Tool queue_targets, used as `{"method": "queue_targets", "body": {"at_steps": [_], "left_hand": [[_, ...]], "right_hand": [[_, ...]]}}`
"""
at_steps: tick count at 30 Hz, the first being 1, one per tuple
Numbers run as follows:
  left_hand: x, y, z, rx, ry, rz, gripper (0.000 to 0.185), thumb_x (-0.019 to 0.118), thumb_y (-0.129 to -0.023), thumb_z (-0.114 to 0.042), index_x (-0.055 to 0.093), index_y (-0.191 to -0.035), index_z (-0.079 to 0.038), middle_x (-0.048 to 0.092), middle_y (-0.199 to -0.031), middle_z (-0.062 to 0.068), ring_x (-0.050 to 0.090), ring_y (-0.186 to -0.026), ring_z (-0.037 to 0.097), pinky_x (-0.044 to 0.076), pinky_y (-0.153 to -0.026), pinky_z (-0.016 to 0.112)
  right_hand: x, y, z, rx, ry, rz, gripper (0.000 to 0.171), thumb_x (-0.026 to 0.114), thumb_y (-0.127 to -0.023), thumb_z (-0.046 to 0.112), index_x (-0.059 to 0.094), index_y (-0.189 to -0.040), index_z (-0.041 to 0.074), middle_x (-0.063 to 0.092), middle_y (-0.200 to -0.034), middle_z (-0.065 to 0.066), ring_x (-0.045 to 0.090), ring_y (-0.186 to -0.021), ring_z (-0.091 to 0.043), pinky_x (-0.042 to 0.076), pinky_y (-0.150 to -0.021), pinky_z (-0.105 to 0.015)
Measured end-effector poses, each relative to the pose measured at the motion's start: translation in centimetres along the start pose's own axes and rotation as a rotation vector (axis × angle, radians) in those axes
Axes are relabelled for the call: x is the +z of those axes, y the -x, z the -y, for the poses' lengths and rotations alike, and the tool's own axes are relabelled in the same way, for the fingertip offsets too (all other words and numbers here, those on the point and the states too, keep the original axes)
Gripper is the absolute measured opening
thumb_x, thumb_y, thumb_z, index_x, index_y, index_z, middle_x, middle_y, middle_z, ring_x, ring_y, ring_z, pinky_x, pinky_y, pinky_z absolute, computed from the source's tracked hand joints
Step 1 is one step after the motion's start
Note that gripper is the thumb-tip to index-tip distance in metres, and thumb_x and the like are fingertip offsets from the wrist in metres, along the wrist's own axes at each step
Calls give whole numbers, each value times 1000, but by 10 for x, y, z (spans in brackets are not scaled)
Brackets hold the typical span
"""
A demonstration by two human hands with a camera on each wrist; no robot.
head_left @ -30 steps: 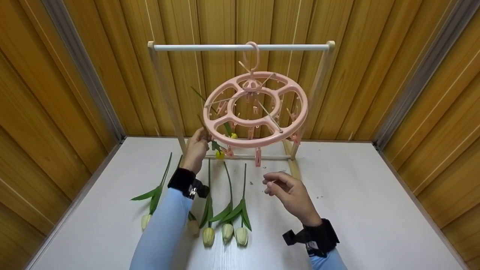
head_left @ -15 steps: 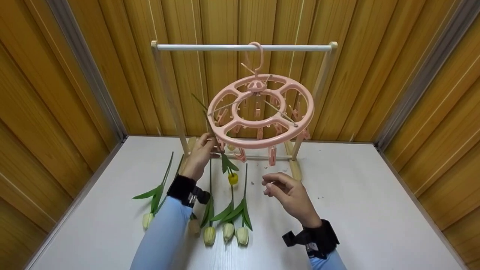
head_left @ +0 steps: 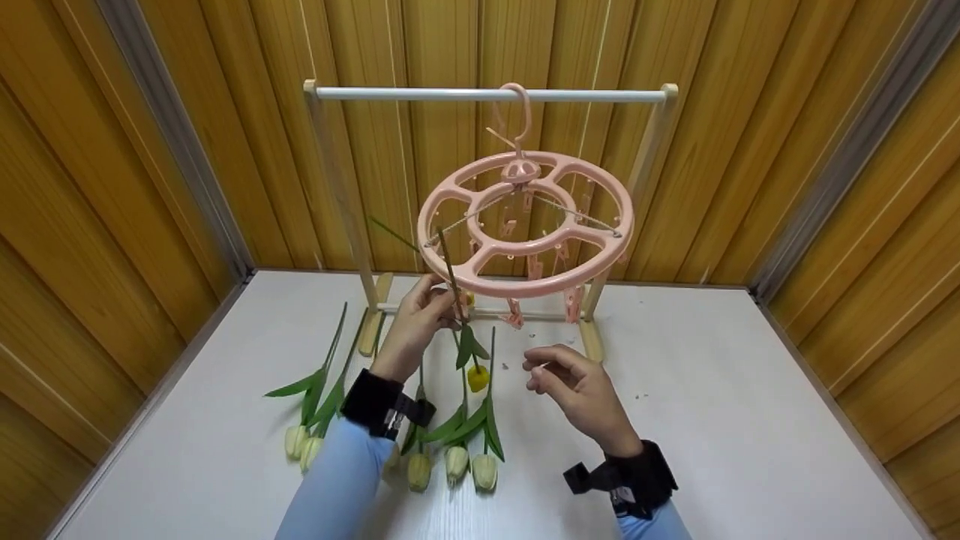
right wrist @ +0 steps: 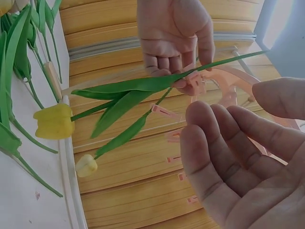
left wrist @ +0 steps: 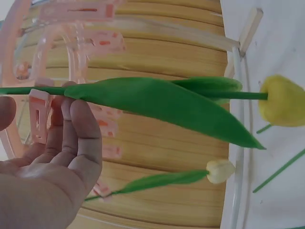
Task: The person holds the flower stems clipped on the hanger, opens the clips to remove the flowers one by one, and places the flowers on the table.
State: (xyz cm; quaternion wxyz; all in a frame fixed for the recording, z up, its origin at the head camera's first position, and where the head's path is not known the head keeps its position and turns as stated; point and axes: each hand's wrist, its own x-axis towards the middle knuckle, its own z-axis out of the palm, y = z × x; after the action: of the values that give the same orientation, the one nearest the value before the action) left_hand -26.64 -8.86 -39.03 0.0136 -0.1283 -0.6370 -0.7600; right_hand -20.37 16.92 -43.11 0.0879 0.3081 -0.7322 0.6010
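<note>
A pink round clip hanger [head_left: 525, 288] hangs by its hook. At its near-left rim, my left hand [head_left: 411, 334] has its fingers behind a pink clip [left wrist: 39, 117], thumb apart from them. That clip holds the stem of a yellow tulip [left wrist: 285, 101], which hangs bloom down with green leaves. A paler tulip [right wrist: 86, 165] dangles head down from another clip, mostly hidden behind the left hand in the head view. My right hand [head_left: 589, 397] hovers over the table to the right, fingers loosely bent and holding nothing.
A wooden stand with a white crossbar [head_left: 420, 94] carries the hanger. Several cream tulips, among them a front one [head_left: 484, 472], lie on the white table [head_left: 720, 420], stems pointing away. Small scraps are scattered right of centre. Wood-panelled walls [head_left: 847, 247] enclose the table.
The hanger has turned, its front clips swinging rightward. The yellow tulip has come round to the front left, and my left hand has moved slightly right with it. The right hand stays still.
</note>
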Motion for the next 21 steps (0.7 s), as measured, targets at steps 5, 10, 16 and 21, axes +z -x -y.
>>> {"method": "queue_targets", "body": {"at_steps": [5,10,16,21], "left_hand": [[13,12,-1,37,41,27,30,49,-107,-8,51,-137,-3,67,-99,9,64,-82,17,52,-77,30],[27,25,-1,42,50,15,30,48,-108,-7,49,-137,1,63,-96,7,64,-82,16,54,-75,29],[40,37,2,76,32,-12,29,51,-106,-4,47,-133,5,61,-99,9,63,-82,16,55,-74,29],[48,43,2,125,31,-13,23,52,-106,-6,48,-127,2,62,-109,12,66,-84,17,55,-73,28]], "right_hand": [[1,0,-1,-24,19,-13,23,61,-100,-3,66,-122,-8,66,-109,-27,69,-87,-15,57,-77,-24],[4,-1,-1,-25,33,-38,24,62,-99,-5,67,-122,-6,67,-112,-24,70,-86,-18,58,-77,-25],[9,-3,0,-24,40,-42,26,63,-97,-6,67,-123,-8,67,-115,-22,71,-85,-15,59,-78,-27],[16,-4,1,-55,61,-33,28,65,-96,-5,67,-124,-6,68,-117,-23,71,-82,-15,60,-76,-29]]}}
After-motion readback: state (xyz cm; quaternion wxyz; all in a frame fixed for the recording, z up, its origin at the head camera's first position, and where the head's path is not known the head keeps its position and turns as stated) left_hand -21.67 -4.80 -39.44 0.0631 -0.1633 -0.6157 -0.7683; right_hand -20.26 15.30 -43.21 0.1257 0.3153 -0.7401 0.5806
